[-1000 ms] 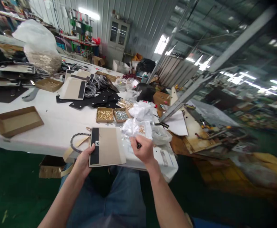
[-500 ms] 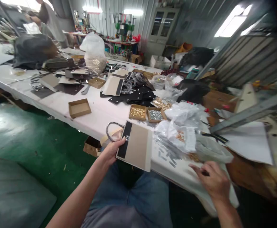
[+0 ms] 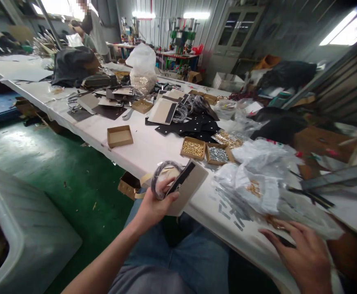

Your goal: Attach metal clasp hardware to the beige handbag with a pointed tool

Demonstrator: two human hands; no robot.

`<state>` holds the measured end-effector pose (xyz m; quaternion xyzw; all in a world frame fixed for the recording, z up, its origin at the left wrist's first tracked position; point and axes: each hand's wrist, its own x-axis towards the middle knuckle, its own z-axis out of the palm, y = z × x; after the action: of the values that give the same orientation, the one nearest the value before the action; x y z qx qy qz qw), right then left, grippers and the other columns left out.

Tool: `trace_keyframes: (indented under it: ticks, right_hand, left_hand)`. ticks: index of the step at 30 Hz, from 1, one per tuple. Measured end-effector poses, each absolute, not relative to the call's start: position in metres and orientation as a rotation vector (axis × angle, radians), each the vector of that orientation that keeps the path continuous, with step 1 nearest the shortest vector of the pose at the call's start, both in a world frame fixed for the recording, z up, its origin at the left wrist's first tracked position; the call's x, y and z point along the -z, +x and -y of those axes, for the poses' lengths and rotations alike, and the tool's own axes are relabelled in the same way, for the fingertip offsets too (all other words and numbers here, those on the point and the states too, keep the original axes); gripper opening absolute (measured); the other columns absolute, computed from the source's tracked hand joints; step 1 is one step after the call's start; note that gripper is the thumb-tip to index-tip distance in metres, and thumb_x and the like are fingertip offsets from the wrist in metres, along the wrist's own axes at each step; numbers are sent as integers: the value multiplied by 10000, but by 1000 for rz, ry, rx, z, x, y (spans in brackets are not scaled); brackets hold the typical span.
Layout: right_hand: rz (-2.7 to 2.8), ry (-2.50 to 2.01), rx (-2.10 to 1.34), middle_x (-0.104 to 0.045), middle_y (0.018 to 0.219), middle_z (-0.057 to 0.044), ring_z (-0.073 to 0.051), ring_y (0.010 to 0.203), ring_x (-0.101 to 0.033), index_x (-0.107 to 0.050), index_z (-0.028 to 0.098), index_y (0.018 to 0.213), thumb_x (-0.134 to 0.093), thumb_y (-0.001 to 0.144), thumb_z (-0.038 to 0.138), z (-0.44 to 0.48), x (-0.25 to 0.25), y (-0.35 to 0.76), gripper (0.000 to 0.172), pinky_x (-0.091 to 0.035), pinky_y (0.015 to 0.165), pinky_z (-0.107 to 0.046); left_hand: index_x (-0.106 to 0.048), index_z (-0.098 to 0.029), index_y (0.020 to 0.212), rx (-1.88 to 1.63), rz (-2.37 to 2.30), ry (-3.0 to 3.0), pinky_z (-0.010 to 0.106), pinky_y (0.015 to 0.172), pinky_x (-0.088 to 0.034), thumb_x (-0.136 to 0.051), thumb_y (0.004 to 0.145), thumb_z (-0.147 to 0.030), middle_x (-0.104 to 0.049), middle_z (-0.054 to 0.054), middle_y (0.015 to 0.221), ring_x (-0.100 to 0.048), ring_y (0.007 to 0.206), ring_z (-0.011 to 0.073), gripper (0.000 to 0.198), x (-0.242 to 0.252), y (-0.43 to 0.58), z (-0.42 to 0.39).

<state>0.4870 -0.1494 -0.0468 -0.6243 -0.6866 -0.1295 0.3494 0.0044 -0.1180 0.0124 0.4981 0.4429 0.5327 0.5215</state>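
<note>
My left hand (image 3: 154, 205) grips a tan card bag panel (image 3: 188, 185) with a black strip and a small metal clasp, lifted off the white table's near edge (image 3: 141, 157); a dark braided loop handle (image 3: 161, 173) hangs by my fingers. My right hand (image 3: 304, 255) lies at the table's near right edge with fingers spread over a dark thin object (image 3: 284, 241), beside clear plastic bags (image 3: 258, 179) holding gold fittings. Two small cardboard trays sit just beyond, one of gold rivets (image 3: 192, 148) and one of silver rivets (image 3: 217, 154).
An empty cardboard tray (image 3: 120, 136) lies left of the rivet trays. Black panels and more tan panels (image 3: 166, 111) are piled mid-table, with a white sack (image 3: 141, 67) behind. A person (image 3: 92, 28) stands at the far left. Green floor and a grey bin (image 3: 19, 237) lie to my left.
The view has swung left. My left hand has tilted the tan panel and lifted it. My right hand has moved away to the right and flattened on the table.
</note>
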Motion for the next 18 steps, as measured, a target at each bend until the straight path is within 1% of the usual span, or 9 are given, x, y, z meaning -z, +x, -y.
trace_keyframes:
  ticks: [2, 5, 7, 9, 11, 13, 14, 16, 18]
  right_hand:
    - [1793, -1632, 262, -747, 1280, -151, -426, 1204, -717, -794, 314, 1297, -741, 990, 783, 147, 29, 456, 563, -545, 1130, -583]
    - [1917, -1581, 19, -731, 1384, -151, -409, 1229, -714, -609, 268, 1593, -759, 960, 825, 132, -11, 402, 856, -567, 1127, -575]
    - [2111, -1491, -88, -662, 1547, -168, -440, 1416, -628, -554, 264, 1651, -789, 921, 849, 116, -42, 372, 965, -478, 1247, -623]
    - [2266, -1331, -157, -635, 1591, -179, -453, 1488, -573, -586, 255, 1629, -849, 890, 818, 103, -71, 348, 966, -414, 1299, -657]
    - [2400, -1179, -357, -697, 1509, -152, -415, 1444, -619, -709, 283, 1490, -887, 922, 705, 95, -94, 331, 729, -463, 1273, -614]
    - [2459, -1075, -710, -761, 1386, -117, -350, 1325, -704, -805, 304, 1295, -867, 993, 562, 94, -109, 318, 402, -573, 1167, -506]
    - [2444, -1039, -894, -780, 1333, -106, -324, 1261, -735, -825, 302, 1222, -851, 1019, 502, 95, -112, 313, 287, -612, 1102, -454]
    - [2350, -1005, -1156, -798, 1262, -99, -297, 1166, -768, -833, 283, 1171, -855, 1023, 424, 100, -112, 307, 206, -649, 1008, -393]
    - [2220, -1019, -1252, -800, 1223, -99, -289, 1109, -779, -823, 265, 1164, -892, 993, 381, 107, -104, 305, 218, -658, 975, -379]
  left_hand:
    - [-738, -241, 1510, -1283, -1133, 1367, 490, 1125, -668, -793, 1025, -328, -802, 111, 1446, -771, 1333, 350, 496, -12, 9, 126]
    - [-607, -291, 1648, -1216, -1086, 1728, 440, 1094, -684, -733, 1055, -243, -814, 92, 1426, -808, 1265, 305, 608, -14, 10, 139]
    - [-412, -283, 1772, -1168, -985, 1957, 423, 1099, -678, -702, 1062, -183, -802, 108, 1450, -808, 1271, 285, 773, -16, 8, 145]
    - [-250, -259, 1828, -1137, -911, 2142, 430, 1094, -678, -658, 1079, -151, -780, 137, 1484, -792, 1305, 283, 859, -19, 3, 150]
    - [-166, -227, 1842, -1107, -881, 2276, 444, 1055, -694, -612, 1105, -156, -772, 167, 1487, -791, 1303, 290, 864, -21, -2, 155]
    - [-93, -195, 1845, -1078, -878, 2362, 450, 1002, -710, -581, 1131, -181, -780, 190, 1461, -807, 1260, 293, 865, -24, -6, 160]
    - [-63, -187, 1844, -1072, -889, 2394, 446, 974, -716, -570, 1142, -194, -788, 194, 1441, -817, 1229, 290, 866, -25, -8, 163]
    - [-33, -168, 1840, -1077, -919, 2448, 432, 917, -721, -553, 1155, -202, -804, 195, 1403, -831, 1170, 284, 861, -27, -12, 166]
    - [-41, -139, 1834, -1091, -952, 2493, 416, 872, -717, -547, 1156, -193, -816, 195, 1372, -837, 1123, 278, 848, -29, -16, 168]
